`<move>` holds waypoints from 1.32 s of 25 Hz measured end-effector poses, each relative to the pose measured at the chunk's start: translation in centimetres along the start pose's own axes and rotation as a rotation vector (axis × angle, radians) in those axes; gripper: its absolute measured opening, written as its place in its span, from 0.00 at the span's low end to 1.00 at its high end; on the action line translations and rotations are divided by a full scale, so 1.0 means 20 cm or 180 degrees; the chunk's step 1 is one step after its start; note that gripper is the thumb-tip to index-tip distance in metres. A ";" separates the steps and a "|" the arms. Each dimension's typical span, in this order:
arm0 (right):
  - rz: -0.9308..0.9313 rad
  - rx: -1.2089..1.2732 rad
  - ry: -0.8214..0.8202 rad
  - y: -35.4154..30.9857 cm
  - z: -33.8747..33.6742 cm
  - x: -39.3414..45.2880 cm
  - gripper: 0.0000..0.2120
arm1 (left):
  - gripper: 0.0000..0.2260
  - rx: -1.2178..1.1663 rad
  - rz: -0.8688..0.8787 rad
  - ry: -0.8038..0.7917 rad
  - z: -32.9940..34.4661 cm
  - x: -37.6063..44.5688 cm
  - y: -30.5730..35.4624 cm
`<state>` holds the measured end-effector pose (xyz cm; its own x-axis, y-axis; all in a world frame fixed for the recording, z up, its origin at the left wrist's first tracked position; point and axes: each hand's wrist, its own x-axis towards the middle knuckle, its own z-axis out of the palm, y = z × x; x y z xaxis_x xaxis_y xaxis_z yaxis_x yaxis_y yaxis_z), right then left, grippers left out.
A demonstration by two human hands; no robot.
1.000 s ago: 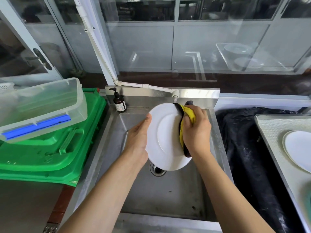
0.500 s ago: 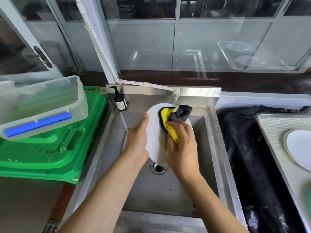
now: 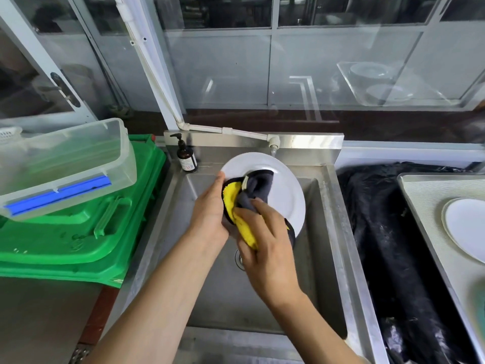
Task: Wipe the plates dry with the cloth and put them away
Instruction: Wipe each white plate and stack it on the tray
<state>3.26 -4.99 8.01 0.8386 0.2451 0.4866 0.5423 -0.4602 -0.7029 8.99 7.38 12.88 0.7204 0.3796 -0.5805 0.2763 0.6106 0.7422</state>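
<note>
Head view: white plate [image 3: 284, 195] held tilted above the steel sink [image 3: 330, 232], near its rear wall; basin floor below lies open. Left hand [image 3: 210, 208] grips the plate's left rim. Right hand [image 3: 267, 245] clutches the yellow-grey cloth [image 3: 244, 203] against the glossy plate face.

The light is bright and soft, daylight — it seems to come from the glass panels [image 3: 341, 69] behind the sink [image 3: 333, 206]. Shadows are weak; only a pale one lies in the basin under the arms. The steel back edge of the sink shines with glare, and the glass shows faint reflections. The white plate [image 3: 286, 190] is almost overexposed. Straight lines bend near the picture's edges — wide-angle distortion. Focus is sharp in the centre, a little soft at the corners.
</note>
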 end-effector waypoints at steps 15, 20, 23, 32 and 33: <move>0.0788 0.0197 0.1076 0.14 -0.04 0.02 0.15 | 0.23 -0.0134 0.0083 -0.0215 -0.02 -0.01 0.06; -0.0350 -0.0084 0.0694 0.04 0.04 -0.03 0.13 | 0.26 -0.0287 -0.0250 -0.0421 0.02 -0.05 0.05; 0.0358 0.0103 0.1067 0.11 -0.02 -0.04 0.13 | 0.23 -0.0299 -0.0087 -0.0378 0.01 -0.06 0.03; 0.1843 0.0171 0.0566 0.30 -0.38 0.45 0.12 | 0.21 0.0366 -0.0014 -0.0399 -0.06 -0.15 0.02; 0.1739 0.0059 0.0461 0.29 -0.39 0.49 0.12 | 0.21 0.0382 0.0009 -0.0438 -0.05 -0.15 0.01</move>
<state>14.31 -11.89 12.75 0.9828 -0.1447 0.1148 0.0334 -0.4719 -0.8810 6.22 7.05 14.43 0.7992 0.2774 -0.5332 0.3422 0.5194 0.7831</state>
